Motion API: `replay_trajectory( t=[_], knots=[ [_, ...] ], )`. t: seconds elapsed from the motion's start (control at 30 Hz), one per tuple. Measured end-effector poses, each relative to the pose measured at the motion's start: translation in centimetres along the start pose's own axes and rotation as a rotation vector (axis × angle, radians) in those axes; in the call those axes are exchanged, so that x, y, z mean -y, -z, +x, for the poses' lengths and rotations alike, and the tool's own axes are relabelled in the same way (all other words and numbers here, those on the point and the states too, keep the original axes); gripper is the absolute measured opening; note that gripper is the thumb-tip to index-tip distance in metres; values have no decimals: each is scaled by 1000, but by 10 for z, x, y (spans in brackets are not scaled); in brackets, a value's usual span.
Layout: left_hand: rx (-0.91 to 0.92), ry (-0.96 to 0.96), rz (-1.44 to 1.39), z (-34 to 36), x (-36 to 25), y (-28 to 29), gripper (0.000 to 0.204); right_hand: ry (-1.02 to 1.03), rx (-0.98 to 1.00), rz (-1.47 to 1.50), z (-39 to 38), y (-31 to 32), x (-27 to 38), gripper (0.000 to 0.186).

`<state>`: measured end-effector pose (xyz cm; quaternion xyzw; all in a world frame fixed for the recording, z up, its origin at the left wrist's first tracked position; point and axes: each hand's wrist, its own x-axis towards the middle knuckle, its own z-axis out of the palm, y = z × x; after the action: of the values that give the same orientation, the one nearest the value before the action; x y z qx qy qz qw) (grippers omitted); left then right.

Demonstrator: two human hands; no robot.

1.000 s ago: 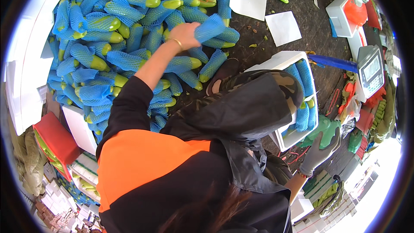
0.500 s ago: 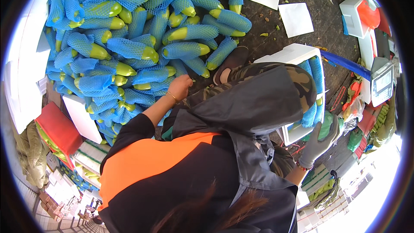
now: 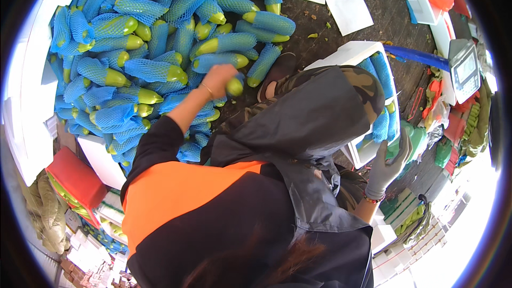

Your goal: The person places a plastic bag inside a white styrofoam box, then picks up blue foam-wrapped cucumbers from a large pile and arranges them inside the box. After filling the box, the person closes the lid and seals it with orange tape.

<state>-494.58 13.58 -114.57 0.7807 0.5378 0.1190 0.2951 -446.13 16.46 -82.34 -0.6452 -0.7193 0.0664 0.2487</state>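
Heaped at the left is a large pile of pale green zucchini (image 3: 160, 69) in blue foam-net sleeves. At the right edge of the pile my bare left hand (image 3: 218, 81), somewhat blurred, is closed around one netted zucchini (image 3: 234, 87), its round green end showing beyond the fingers. A white foam box (image 3: 349, 52) stands beside my right leg, with netted zucchini (image 3: 381, 128) inside it; my knee hides part of it. My right hand (image 3: 389, 164), in a grey glove, hovers by the box's near corner, fingers apart and holding nothing.
White sheets (image 3: 349, 13) lie on the dark floor ahead, among leaf scraps. To the right are a digital scale (image 3: 464, 69), a blue strip (image 3: 418, 57) and green plastic bags (image 3: 410, 141). A red crate (image 3: 77, 178) sits at the left.
My left hand has moved forward and slightly left onto the pile, and it has taken hold of a zucchini. My right hand stays by the box. The whole view has shifted a little.
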Motion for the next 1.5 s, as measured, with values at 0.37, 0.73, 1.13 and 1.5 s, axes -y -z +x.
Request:
replay_trajectory(
  t=[0.37, 0.73, 1.13, 1.5],
  knots=[
    [-785, 579, -371, 12, -14, 85, 48, 15, 11, 132, 1, -14, 6, 56],
    [662, 53, 680, -29, 15, -120, 39, -150, 11, 202, -41, -5, 1, 52],
    [-524, 504, -581, 2, -70, 161, 35, -366, -7, 586, -50, 15, 26, 47],
    [-220, -828, -314, 112, -401, 195, 31, -437, 67, 1438, -18, 48, 6, 90]
  ],
)
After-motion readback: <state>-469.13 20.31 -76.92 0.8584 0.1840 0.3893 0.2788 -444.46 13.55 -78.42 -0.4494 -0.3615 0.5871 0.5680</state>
